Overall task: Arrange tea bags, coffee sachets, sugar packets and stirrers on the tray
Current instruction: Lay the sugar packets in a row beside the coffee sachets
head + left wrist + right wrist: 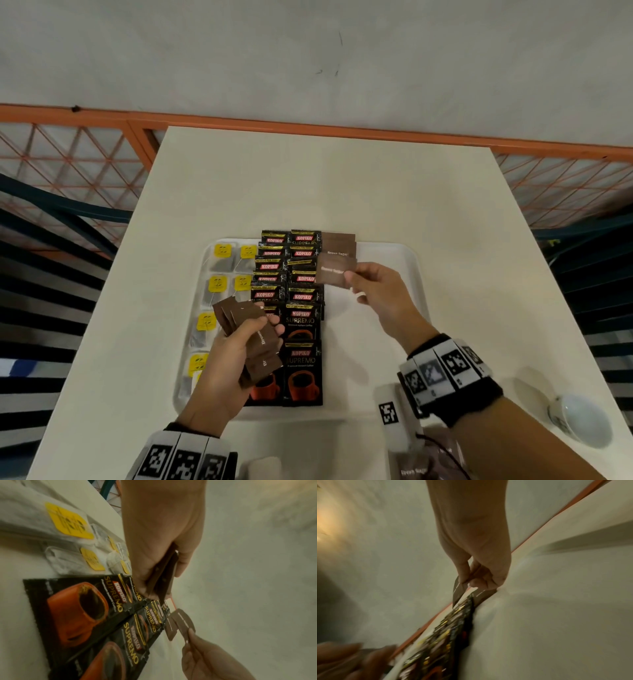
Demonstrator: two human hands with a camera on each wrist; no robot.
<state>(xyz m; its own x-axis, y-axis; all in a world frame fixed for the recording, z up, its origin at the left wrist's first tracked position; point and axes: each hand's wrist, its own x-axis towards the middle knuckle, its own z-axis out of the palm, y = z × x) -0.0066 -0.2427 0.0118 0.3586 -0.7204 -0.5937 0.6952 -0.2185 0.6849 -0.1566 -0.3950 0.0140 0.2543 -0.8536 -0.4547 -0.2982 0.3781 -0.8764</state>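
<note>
Head view: R hand (378, 287) pinches one brown sugar packet (334, 272) at 12 o'clock of tray (404, 260), beside coffee sachets (303, 318); L hand (236, 346) grips spare packets (255, 337) w/ curled fingers; best lay it overlapping prev packet (339, 248), edges flush.

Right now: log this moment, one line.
left hand: grips sugar packets | right hand: pinches sugar packet over tray

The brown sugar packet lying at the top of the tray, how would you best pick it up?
Pinch the brown sugar packet by its free right-hand edge, coming from the right: it lies flat, coffee sachets border its left, another packet overlaps its near edge.
</note>
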